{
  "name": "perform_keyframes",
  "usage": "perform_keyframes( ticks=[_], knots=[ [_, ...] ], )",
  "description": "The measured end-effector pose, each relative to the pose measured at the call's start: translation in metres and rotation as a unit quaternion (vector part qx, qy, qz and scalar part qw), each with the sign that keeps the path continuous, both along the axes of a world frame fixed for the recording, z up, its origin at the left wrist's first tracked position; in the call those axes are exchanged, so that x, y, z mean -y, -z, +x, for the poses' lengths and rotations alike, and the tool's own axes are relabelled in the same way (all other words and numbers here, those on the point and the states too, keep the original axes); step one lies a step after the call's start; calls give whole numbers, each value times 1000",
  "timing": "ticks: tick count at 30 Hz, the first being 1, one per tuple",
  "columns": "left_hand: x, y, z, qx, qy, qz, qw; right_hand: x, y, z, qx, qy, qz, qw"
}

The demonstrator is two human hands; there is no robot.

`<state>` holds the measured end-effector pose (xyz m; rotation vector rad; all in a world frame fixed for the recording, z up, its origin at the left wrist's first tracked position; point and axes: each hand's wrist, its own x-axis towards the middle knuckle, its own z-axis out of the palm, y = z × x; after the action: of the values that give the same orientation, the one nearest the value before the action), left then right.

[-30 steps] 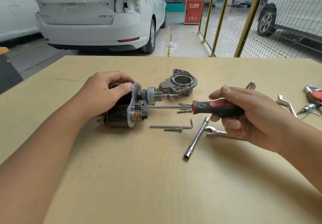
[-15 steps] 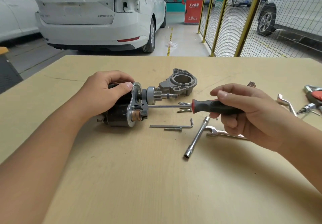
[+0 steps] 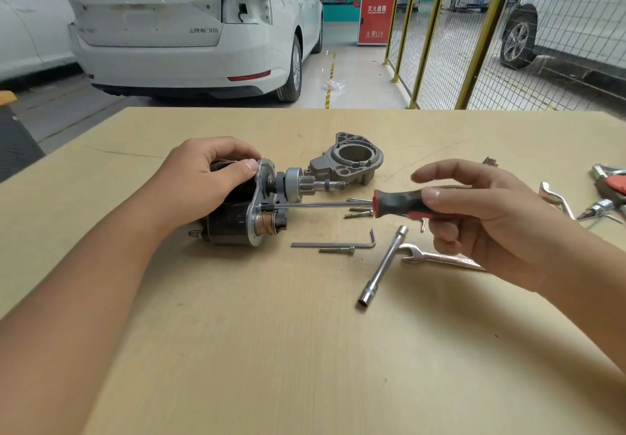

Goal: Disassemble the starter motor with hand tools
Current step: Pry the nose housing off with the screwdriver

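Note:
The black starter motor (image 3: 233,221) lies on its side on the wooden table (image 3: 271,350), its silver end plate and pinion shaft pointing right. My left hand (image 3: 203,180) grips the top of its body, thumb against the plate. My right hand (image 3: 484,218) holds the red-and-black screwdriver (image 3: 399,205) by the handle, thumb on top and the upper fingers lifted. The long shaft runs level to the left, its tip at a screw on the end plate. The removed grey nose housing (image 3: 349,160) lies behind the shaft.
A hex key (image 3: 335,244), a long bolt (image 3: 337,250), loose screws (image 3: 359,213), a socket wrench (image 3: 382,267) and a spanner (image 3: 437,258) lie between my hands. More tools (image 3: 606,194) sit at the right edge. White cars and a yellow mesh fence stand beyond the table.
My right hand has rolled on the screwdriver handle: the upper fingers have lifted and spread while the thumb stays on it. The motor and my left hand have stayed put.

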<state>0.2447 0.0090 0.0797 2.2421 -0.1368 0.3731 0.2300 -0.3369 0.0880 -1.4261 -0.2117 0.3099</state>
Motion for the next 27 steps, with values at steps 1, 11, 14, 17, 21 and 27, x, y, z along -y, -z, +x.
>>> perform_keyframes(
  ticks=[1, 11, 14, 17, 21, 27],
  knots=[
    [0, 0, 0, 0, -1, 0, 1000, 1, 1, 1, 5, -2, 13, 1000],
    [-1, 1, 0, 0, -1, 4, 1000, -1, 0, -1, -10, 13, -37, 999],
    [-1, 0, 0, -1, 0, 1, 1000, 0, 1, -1, 8, -3, -3, 1000],
    [0, 0, 0, 0, 0, -3, 1000, -2, 3, -2, 5, -5, 16, 1000],
    [1, 0, -1, 1, 0, -1, 1000, -4, 0, -4, -34, 8, -34, 999],
    [1, -1, -1, -2, -5, 1, 1000, -1, 0, -2, -2, -3, 10, 1000]
  ],
)
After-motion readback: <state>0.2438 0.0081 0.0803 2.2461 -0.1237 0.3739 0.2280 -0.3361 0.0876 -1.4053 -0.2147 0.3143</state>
